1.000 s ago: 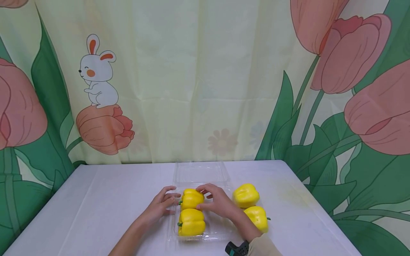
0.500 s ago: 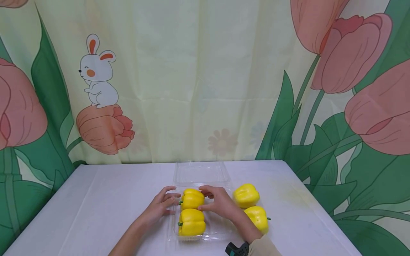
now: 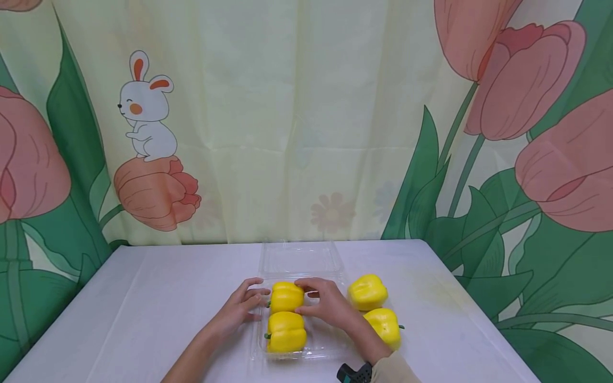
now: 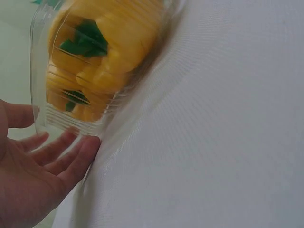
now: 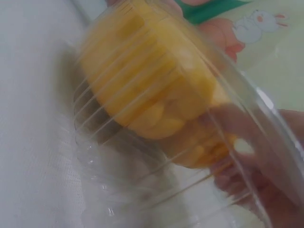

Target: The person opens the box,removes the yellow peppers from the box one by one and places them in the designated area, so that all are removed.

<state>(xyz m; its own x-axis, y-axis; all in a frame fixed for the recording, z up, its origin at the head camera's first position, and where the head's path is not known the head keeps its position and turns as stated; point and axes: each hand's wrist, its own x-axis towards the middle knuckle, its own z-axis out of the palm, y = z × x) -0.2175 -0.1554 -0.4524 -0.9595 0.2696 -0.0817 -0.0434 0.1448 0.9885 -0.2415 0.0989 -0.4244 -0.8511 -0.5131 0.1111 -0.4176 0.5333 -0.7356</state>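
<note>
Two yellow bell peppers lie one behind the other in the left half of a clear plastic clamshell box [image 3: 330, 348], their green stems to the left. On the rear pepper [image 3: 286, 297], my right hand [image 3: 330, 303] has its thumb and fingertips at the right end, thumb on the near side. The front pepper [image 3: 286, 332] sits close against it. My left hand [image 3: 234, 308] spreads its fingers along the outside of the box's left wall; in the left wrist view the fingertips [image 4: 88, 142] touch the ribbed plastic. The right wrist view is blurred, with the right hand [image 5: 256, 175] behind the clear wall.
To the right of the box lie two more yellow bell peppers, a far one [image 3: 367, 292] and a near one [image 3: 385, 327] partly behind my right forearm. The box's clear lid [image 3: 301, 259] lies folded back toward the curtain [image 3: 297, 133]. A white cloth covers the table [image 3: 167, 298].
The rear pepper has shifted very slightly left, with the right fingertips still at its right end. The left hand stays where it was.
</note>
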